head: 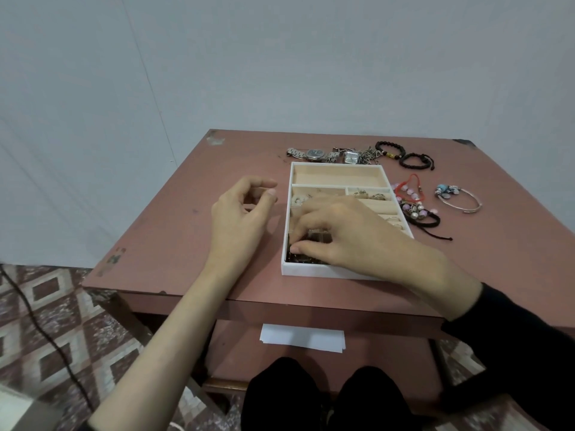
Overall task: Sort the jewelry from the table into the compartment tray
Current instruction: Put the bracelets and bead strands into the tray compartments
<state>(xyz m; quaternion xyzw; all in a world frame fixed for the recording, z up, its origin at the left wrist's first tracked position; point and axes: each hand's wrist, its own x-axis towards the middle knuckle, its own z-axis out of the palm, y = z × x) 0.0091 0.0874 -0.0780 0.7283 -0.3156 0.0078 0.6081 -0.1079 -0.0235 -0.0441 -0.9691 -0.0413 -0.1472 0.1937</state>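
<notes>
A white compartment tray (311, 270) with beige lining sits on the pink table (174, 231). My right hand (339, 231) reaches into its near-left compartment, fingers curled over dark jewelry (300, 259) lying there; whether it grips a piece I cannot tell. My left hand (239, 213) hovers left of the tray, fingers loosely curled, holding nothing. Small rings (370, 194) lie in the right compartments. The far long compartment (339, 175) holds nothing. Behind the tray lie two watches (314, 154), and black bead bracelets (404, 157).
Right of the tray lie a red and pink beaded bracelet (410, 191), a dark cord bracelet with pearls (420, 214) and a silver bangle with blue charms (460, 199). White paper (301, 339) rests on the shelf below. A black cable (31, 318) crosses the patterned floor.
</notes>
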